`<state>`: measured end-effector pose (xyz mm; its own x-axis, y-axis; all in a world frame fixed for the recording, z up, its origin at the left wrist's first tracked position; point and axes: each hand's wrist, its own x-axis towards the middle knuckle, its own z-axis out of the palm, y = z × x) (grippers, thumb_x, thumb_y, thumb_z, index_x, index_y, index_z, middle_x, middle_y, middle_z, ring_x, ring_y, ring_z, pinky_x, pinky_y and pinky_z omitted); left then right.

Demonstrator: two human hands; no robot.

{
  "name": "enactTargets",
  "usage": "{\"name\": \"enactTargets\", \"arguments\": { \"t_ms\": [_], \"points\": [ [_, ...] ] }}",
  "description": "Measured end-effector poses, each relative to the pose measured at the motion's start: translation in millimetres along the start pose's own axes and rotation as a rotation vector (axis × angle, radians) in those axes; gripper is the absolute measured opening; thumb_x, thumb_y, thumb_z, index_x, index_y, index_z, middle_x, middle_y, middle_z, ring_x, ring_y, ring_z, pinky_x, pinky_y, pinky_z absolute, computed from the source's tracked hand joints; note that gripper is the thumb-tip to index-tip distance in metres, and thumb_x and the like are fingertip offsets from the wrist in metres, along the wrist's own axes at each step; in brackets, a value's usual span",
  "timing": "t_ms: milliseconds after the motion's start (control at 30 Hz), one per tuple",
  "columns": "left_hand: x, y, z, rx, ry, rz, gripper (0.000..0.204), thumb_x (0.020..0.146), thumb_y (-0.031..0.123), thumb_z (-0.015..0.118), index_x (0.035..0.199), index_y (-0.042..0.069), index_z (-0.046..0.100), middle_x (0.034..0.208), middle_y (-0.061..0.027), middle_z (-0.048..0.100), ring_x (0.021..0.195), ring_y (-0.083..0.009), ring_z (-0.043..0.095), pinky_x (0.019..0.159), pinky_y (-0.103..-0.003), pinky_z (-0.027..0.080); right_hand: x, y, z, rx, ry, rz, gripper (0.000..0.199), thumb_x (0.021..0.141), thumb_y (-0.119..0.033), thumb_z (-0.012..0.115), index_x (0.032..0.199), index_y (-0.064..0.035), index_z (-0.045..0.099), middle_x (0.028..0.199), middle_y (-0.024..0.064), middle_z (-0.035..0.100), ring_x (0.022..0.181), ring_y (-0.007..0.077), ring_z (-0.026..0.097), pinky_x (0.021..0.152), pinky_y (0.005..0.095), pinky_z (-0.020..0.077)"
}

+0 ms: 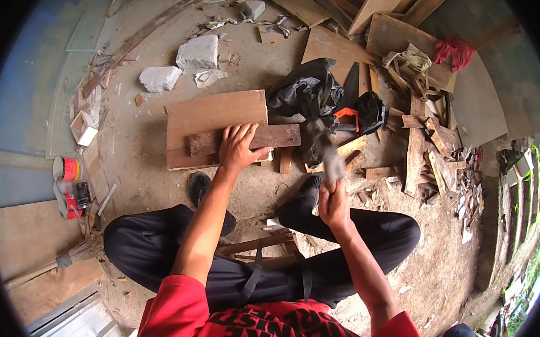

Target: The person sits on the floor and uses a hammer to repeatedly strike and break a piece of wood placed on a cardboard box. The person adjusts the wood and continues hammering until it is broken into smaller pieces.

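My left hand (pixel 239 147) lies across a dark, narrow wooden plank (pixel 284 135), its fingers over the far edge and the thumb stretched along the top. Beneath the plank is a wide light-brown wooden board (pixel 190 115), resting low in front of my feet. To the right, my right hand (pixel 334 203) is closed around the handle of a hammer (pixel 332 163). Motion smears the hammer; its dark head points away from me, just right of the plank's end. The head seems apart from the plank, against a black plastic bag.
Behind the hammer is a black plastic bag (pixel 309 87), with an orange-handled tool (pixel 349 114) beside it. Scrap wood (pixel 416 153) is piled at right. White blocks (pixel 198 51) sit at far left. Tins (pixel 67 170) and a broom (pixel 82 251) are at left.
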<state>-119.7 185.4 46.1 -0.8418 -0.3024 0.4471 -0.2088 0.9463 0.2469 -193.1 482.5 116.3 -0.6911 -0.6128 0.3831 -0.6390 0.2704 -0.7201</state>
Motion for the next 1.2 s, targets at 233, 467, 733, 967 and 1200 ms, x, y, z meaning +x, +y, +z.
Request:
{"name": "enactTargets", "arguments": {
  "t_ms": [233, 467, 733, 967, 1200],
  "points": [
    [-1.8, -3.5, 2.7, -0.025, -0.018, -0.025, 0.084, 0.076, 0.067, 0.071, 0.130, 0.004, 0.062, 0.131, -0.0106, 0.062, 0.124, -0.0287, 0.054, 0.112, -0.046, 0.035, -5.8, 23.8, -2.0, -0.324, -0.379, 0.222, 0.023, 0.096, -0.021, 0.063, 0.104, -0.0025, 0.051, 0.072, 0.0226, 0.065, 0.061, 0.0435, 0.065, 0.050, 0.0508, 0.0512],
    [-4.7, -6.4, 5.2, 0.002, -0.034, -0.024, 0.085, 0.077, 0.067, 0.070, 0.134, 0.005, 0.059, 0.131, -0.0109, 0.062, 0.124, -0.0291, 0.053, 0.113, -0.047, 0.033, 5.4, -1.5, -1.9, 0.007, -0.124, -0.257, 0.031, 0.089, -0.006, 0.063, 0.116, 0.0053, 0.052, 0.076, 0.0216, 0.063, 0.059, 0.0424, 0.064, 0.050, 0.0479, 0.0518],
    [-7.0, -7.9, 7.9, -0.020, -0.102, 0.024, 0.090, 0.079, 0.069, 0.067, 0.142, 0.007, 0.052, 0.143, -0.0141, 0.053, 0.136, -0.0284, 0.046, 0.120, -0.049, 0.025, 7.5, -7.4, -9.2, -0.023, -0.112, 0.222, 0.018, 0.099, -0.015, 0.058, 0.103, -0.0007, 0.047, 0.065, 0.0257, 0.059, 0.064, 0.0512, 0.062, 0.049, 0.0504, 0.0461],
    [-0.6, -1.9, 5.2, 0.004, -0.177, -0.004, 0.091, 0.077, 0.069, 0.068, 0.143, 0.008, 0.052, 0.145, -0.0107, 0.050, 0.133, -0.0269, 0.046, 0.118, -0.047, 0.025, -13.1, 8.0, -5.2, -0.094, -0.279, 0.185, 0.022, 0.095, -0.014, 0.063, 0.107, -0.0011, 0.050, 0.071, 0.0263, 0.063, 0.064, 0.0491, 0.064, 0.053, 0.0532, 0.0519],
    [-16.4, 0.6, 3.8, 0.013, -0.088, -0.101, 0.087, 0.077, 0.060, 0.075, 0.142, 0.008, 0.050, 0.132, -0.0125, 0.054, 0.124, -0.0319, 0.049, 0.109, -0.050, 0.034, -18.1, 10.3, -4.3, -0.126, -0.276, 0.301, 0.027, 0.099, -0.025, 0.061, 0.097, -0.0038, 0.045, 0.070, 0.0277, 0.063, 0.067, 0.0491, 0.064, 0.052, 0.0537, 0.0472]
  ]
}}
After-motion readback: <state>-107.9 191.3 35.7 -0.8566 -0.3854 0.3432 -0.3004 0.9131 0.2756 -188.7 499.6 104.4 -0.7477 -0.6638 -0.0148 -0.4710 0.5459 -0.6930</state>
